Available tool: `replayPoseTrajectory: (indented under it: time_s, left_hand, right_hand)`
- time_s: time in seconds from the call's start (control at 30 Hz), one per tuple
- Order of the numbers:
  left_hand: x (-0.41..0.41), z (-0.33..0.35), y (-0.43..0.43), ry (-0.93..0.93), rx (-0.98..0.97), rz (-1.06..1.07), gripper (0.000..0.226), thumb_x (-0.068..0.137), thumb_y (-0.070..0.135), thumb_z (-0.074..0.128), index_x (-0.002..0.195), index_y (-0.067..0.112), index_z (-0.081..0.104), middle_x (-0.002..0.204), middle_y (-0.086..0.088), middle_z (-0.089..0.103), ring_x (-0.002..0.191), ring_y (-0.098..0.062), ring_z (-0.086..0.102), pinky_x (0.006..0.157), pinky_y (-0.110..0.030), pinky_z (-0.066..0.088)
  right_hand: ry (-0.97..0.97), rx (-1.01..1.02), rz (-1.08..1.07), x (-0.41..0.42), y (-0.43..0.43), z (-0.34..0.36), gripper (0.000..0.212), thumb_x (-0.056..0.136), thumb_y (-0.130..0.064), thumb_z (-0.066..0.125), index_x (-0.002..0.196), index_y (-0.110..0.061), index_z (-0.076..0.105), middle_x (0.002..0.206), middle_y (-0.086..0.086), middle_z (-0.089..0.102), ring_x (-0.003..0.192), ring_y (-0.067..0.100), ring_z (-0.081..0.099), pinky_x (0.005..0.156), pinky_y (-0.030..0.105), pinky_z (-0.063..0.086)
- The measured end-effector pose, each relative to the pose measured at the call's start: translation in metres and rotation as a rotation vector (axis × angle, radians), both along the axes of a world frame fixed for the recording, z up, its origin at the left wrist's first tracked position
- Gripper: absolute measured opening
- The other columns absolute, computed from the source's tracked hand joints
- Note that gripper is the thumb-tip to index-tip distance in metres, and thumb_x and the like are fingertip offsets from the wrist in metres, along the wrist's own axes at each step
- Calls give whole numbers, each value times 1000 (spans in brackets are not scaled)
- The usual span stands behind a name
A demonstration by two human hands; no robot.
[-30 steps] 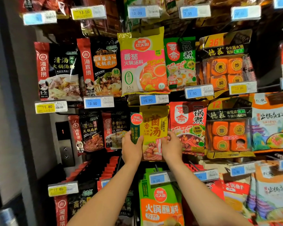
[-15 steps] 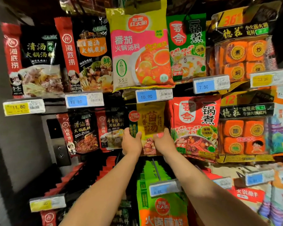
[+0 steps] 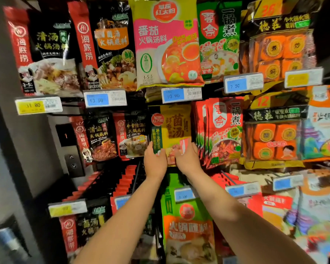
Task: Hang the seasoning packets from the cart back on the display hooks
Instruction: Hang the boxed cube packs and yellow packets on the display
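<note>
Many bright packets fill the big display rack [image 3: 0, 130], hanging in rows with price tags between them. At about twelve o'clock hangs a large pink and yellow tomato soup packet [image 3: 166, 42], and just under it sits a blue price tag [image 3: 181, 95]. At about one o'clock, right beside the middle, is a thick bunch of red packets [image 3: 220, 130]. At about six o'clock hangs a green and orange packet [image 3: 187, 225]. In the middle is the task's thing, the yellow mushroom soup packet [image 3: 172, 128], held up flat against the rack, below the blue tag and between the dark packets on one side and the red bunch on the other. The left hand [image 3: 154, 161] holds its lower left edge, with the thumb laid on the front. The right hand [image 3: 186, 159] holds its lower right edge, fingers curled round the side. So each grip is closed on the packet's bottom part. The hook and the hole at the packet's top are in shadow, so I cannot tell if the packet is on the hook yet. I think this is the hanging step. Next, the hands likely need to push the top hole over the hook tip, slide the packet back, then let go softly so it hangs straight. The cart is not in sight.
</note>
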State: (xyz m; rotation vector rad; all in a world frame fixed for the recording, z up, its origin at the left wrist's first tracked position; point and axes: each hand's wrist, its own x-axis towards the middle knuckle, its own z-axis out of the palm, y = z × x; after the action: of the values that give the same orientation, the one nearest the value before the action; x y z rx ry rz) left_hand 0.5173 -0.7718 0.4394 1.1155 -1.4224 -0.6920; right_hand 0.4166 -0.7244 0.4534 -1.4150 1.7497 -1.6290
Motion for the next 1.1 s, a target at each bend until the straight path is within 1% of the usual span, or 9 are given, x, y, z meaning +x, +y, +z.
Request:
replayPoseTrajectory:
  time_s: [0.1,0.2,0.43,0.53,0.6,0.73,0.83,0.97,1.1]
  left_hand:
    - [11,-4,43,-56,-32,-12,44,107,32,52,147,14,52,151,-7,50,137,-24,47,111,-34,38]
    - [15,-12,95,-37,-49,-114,22,106,29,53,123,22,64,117,-1,65,103,-19,61,84,-31,44]
    - [-22,-90,196,-140,-15,-367,14,102,20,55,101,24,69,80,5,66,66,-8,58,66,-30,44]
    - [-51,-152,234,-338,166,-572,22,103,22,55,115,16,71,102,-2,73,91,-19,71,67,-18,53]
    - [-77,-194,260,-445,244,-674,20,102,21,55,114,16,71,101,0,72,91,-22,71,62,-10,50]
    - [-140,-257,319,-603,344,-919,23,98,20,60,117,13,72,106,-6,75,94,-24,72,77,-23,58]
    - [-195,-294,355,-595,358,-996,27,87,32,61,105,17,75,101,-12,77,90,-28,72,82,-41,57]
    - [-292,-351,389,-663,419,-1090,19,87,35,61,99,30,75,82,7,74,78,-15,71,76,-32,58]
    - [-394,-379,434,-677,483,-1177,13,98,27,60,100,35,70,97,6,76,89,-15,73,87,-39,60]
  right_hand:
    - [26,-27,-3,9,44,-9,52,107,-25,51,155,-11,39,154,12,44,137,30,46,104,30,39]
    - [-28,-50,-30,5,95,-26,32,106,-19,53,136,-12,63,128,5,65,117,22,61,87,23,41]
    - [-98,0,-319,-45,241,-125,26,89,-21,70,114,-11,70,109,10,61,86,14,64,75,16,45]
    - [-119,243,-381,-76,307,-186,13,95,-21,65,104,-14,71,93,1,68,94,23,65,74,25,45]
    - [-140,334,-444,-103,347,-231,14,99,-13,59,95,-9,72,95,12,71,95,31,65,80,33,48]
    - [-263,416,-588,-157,425,-301,16,96,-6,62,99,-10,77,109,9,74,101,20,64,87,26,45]
    - [-424,436,-720,-199,478,-340,25,96,-4,61,84,-23,72,96,4,71,93,19,62,85,30,45]
    - [-551,455,-847,-270,537,-376,28,97,2,56,89,-20,70,93,0,69,90,15,60,84,30,48]
    - [-610,513,-899,-358,586,-406,25,101,2,51,100,-8,74,87,-1,65,85,28,63,80,36,45]
